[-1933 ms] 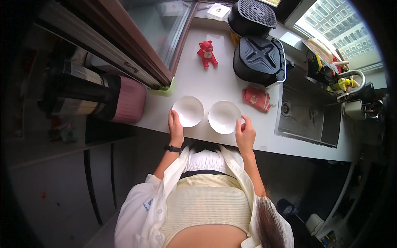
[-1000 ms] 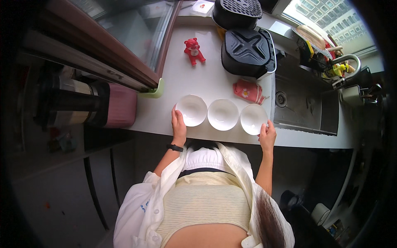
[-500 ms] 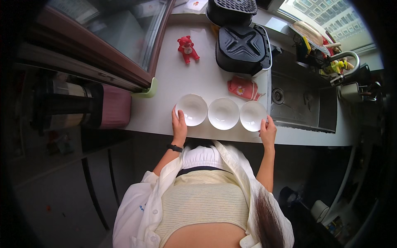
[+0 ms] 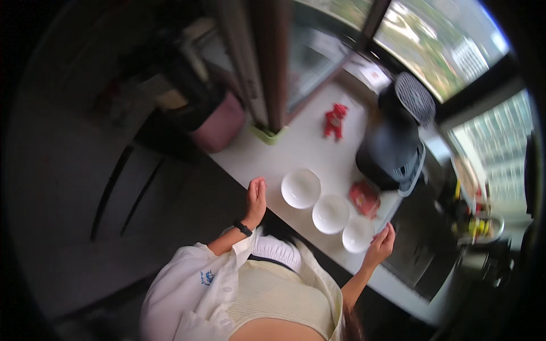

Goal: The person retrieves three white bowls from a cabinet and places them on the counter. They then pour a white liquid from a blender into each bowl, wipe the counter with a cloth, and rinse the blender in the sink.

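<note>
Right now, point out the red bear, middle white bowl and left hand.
Red bear (image 4: 335, 121): head view, on its body.
Middle white bowl (image 4: 331, 214): head view, inside bottom.
Left hand (image 4: 256, 199): head view, its middle.

Three round white bowls (image 4: 331, 214) sit upright in a close row near the edge of the pale counter (image 4: 310, 149).

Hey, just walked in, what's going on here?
Three white bowls stand in a slanting row on a pale counter. The person's left hand is raised, apart from the bowls. The right hand is at the rim of the rightmost bowl; whether it touches is unclear. Beyond the bowls are a red bear figure, a red cloth item and a black basket.
</note>
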`<state>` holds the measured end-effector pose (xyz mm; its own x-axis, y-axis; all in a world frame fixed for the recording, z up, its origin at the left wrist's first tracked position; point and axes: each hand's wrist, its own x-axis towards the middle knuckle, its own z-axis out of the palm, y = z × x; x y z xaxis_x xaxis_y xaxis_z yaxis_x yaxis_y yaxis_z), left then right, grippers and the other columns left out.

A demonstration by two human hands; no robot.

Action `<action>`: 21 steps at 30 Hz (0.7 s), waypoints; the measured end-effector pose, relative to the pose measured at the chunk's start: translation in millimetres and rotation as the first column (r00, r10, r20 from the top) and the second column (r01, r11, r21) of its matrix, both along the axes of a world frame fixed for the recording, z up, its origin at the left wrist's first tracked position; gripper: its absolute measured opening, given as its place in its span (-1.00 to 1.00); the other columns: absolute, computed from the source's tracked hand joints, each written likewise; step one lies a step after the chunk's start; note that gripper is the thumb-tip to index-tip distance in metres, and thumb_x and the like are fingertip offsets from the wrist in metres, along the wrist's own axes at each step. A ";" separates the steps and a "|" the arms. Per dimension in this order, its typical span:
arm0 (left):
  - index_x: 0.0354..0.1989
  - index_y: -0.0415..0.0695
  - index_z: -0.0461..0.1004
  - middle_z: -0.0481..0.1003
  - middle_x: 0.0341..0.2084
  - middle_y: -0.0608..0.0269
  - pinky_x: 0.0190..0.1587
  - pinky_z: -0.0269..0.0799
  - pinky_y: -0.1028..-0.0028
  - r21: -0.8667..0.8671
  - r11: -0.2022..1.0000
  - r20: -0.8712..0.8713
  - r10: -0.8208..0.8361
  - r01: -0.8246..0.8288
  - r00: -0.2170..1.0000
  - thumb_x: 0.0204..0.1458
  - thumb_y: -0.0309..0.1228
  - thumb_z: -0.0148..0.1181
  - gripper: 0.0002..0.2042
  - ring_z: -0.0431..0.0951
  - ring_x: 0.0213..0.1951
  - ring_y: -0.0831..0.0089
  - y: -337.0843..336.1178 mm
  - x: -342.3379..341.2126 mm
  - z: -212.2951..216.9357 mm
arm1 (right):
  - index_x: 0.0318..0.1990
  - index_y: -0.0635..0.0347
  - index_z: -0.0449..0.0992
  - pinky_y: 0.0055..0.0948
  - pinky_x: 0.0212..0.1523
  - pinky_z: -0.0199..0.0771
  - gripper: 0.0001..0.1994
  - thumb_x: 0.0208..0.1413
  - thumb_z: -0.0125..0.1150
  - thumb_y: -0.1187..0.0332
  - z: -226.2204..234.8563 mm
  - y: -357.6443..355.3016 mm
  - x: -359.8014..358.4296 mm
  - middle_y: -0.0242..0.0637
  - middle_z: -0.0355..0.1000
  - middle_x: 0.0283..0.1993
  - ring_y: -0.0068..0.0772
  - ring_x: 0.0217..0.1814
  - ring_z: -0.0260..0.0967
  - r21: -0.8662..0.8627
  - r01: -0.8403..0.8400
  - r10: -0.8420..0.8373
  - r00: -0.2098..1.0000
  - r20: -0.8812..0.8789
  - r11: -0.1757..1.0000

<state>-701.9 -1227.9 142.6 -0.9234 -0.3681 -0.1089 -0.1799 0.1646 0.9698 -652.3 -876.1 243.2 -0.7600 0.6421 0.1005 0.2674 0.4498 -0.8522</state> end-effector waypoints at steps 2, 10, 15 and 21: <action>-0.05 -0.22 0.33 0.43 -0.16 0.22 -0.10 0.36 0.52 -0.019 0.997 -0.061 0.068 -0.069 0.996 0.30 -0.29 -0.15 -0.74 0.47 -0.15 0.46 -1.6 5.4 15.5 | -0.01 0.29 0.46 -0.60 -0.51 0.25 -0.75 0.28 -0.05 0.38 0.4 -22.4 -24.4 -0.46 0.34 -0.51 -0.69 -0.55 0.19 -0.088 -0.138 0.128 0.985 -0.114 0.987; -0.11 -0.21 0.32 0.42 -0.22 0.21 -0.09 0.33 0.52 -0.110 0.982 -0.204 0.128 -0.153 0.971 0.28 -0.39 -0.14 -0.83 0.44 -0.18 0.47 -43.2 8.2 82.4 | -0.17 0.27 0.54 -0.63 -0.53 0.33 -0.85 0.22 0.04 0.47 71.0 -195.4 -74.0 -0.35 0.41 -0.56 -0.64 -0.54 0.37 0.003 -0.784 0.774 0.612 -0.162 0.621; -0.10 -0.21 0.32 0.41 -0.24 0.23 -0.08 0.31 0.51 -0.083 0.995 -0.348 0.028 -0.061 0.937 0.26 -0.46 -0.13 -0.86 0.41 -0.18 0.47 -89.4 -19.5 109.8 | -0.20 0.27 0.55 -0.57 -0.54 0.33 -0.88 0.17 0.09 0.50 84.2 -278.0 -89.8 -0.25 0.47 -0.47 -0.56 -0.58 0.36 -0.016 -0.824 0.800 0.555 -0.228 0.567; -0.07 -0.21 0.29 0.40 -0.20 0.18 -0.05 0.30 0.46 -0.144 0.989 -0.474 -0.103 0.038 0.875 0.25 -0.49 -0.14 -0.85 0.39 -0.16 0.42 -194.2 -47.6 120.8 | -0.17 0.38 0.52 -0.66 -0.51 0.33 -0.77 0.29 -0.04 0.39 83.3 -378.3 -124.7 -0.40 0.37 -0.57 -0.68 -0.55 0.30 -0.226 -0.697 0.624 0.713 -0.320 0.680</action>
